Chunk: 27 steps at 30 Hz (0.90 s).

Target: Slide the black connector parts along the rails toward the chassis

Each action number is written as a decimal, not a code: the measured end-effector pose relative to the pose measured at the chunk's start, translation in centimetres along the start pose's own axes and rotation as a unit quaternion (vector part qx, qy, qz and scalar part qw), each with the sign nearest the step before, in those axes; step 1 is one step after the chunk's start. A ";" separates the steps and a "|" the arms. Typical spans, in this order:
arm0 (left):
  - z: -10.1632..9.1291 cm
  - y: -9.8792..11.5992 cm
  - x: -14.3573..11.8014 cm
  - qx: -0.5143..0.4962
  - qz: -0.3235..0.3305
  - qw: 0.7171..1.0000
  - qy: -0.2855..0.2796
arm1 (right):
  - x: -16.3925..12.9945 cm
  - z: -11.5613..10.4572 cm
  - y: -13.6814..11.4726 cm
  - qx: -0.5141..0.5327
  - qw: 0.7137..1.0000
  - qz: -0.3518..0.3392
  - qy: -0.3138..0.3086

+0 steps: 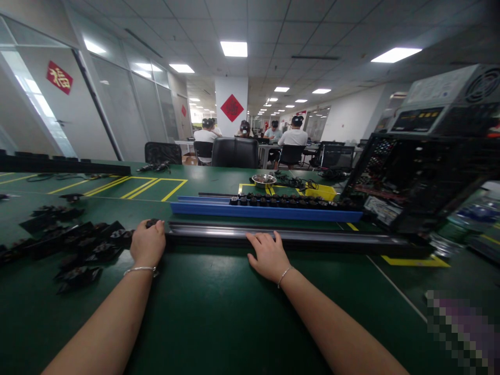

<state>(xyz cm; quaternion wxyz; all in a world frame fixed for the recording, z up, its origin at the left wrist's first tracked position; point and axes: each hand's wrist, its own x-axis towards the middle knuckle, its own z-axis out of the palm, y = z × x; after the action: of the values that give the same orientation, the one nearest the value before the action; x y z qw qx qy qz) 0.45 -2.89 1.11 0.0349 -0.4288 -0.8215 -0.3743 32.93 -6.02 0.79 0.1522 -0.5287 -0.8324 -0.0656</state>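
Observation:
A long black rail (219,232) with a shiny top lies across the green table in front of me. At its left end my left hand (147,242) is closed around a small black part (151,223), mostly hidden by the fingers. My right hand (269,255) has its fingers spread, with the tips touching the near side of the rail around its middle. Left of my left hand lies a loose pile of black parts (91,239) with metal bits. Just behind the rail is a blue rail (265,210) with a row of small black parts (289,200) along it.
At the right stands an open computer case (406,177) with power supplies (449,101) on top and a plastic bottle (464,221) beside it. A metal bowl (264,179), cables (292,181) and a yellow tray (321,192) are farther back. People sit beyond the chairs.

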 end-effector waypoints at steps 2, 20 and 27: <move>-0.4 -0.1 0.1 0.003 -0.029 0.999 0.018 | 0.0 0.0 0.0 0.001 1.000 -0.001 0.001; -0.9 -2.1 0.2 -0.059 -0.102 0.981 0.155 | 0.0 -0.1 -0.1 -0.001 1.000 0.002 0.001; -0.4 -0.7 -0.3 -0.011 0.012 0.985 0.172 | 0.0 -0.1 0.0 0.004 1.000 0.002 0.001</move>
<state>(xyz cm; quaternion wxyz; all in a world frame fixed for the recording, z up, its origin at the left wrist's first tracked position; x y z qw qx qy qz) 0.03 -3.59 0.89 0.1754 -0.3686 -0.7938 -0.4509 32.93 -6.08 0.88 0.1558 -0.5299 -0.8313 -0.0624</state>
